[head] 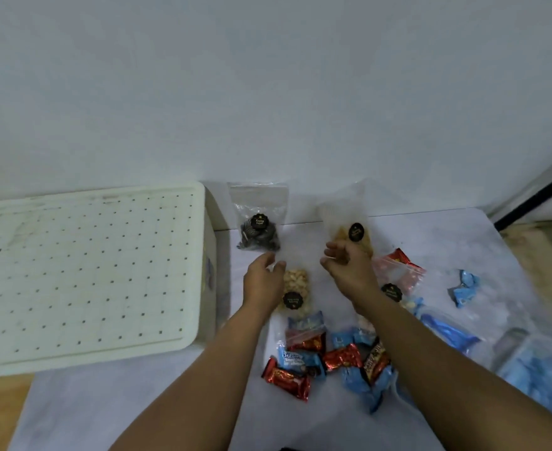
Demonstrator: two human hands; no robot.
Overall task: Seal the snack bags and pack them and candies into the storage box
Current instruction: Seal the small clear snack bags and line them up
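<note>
Clear snack bag (295,289) of pale nuts bears a black round sticker (292,300).

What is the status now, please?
Left hand and right hand pinching nut bag top. Storage box lid on. Candies loose.

A white-covered tabletop (170,402) carries a lidded white storage box (82,271) at left, clear snack bags (295,288) at centre, and scattered red and blue candies (333,362) nearer the viewer.

Single head-worn camera looks forward and down, close over the table (177,402).
</note>
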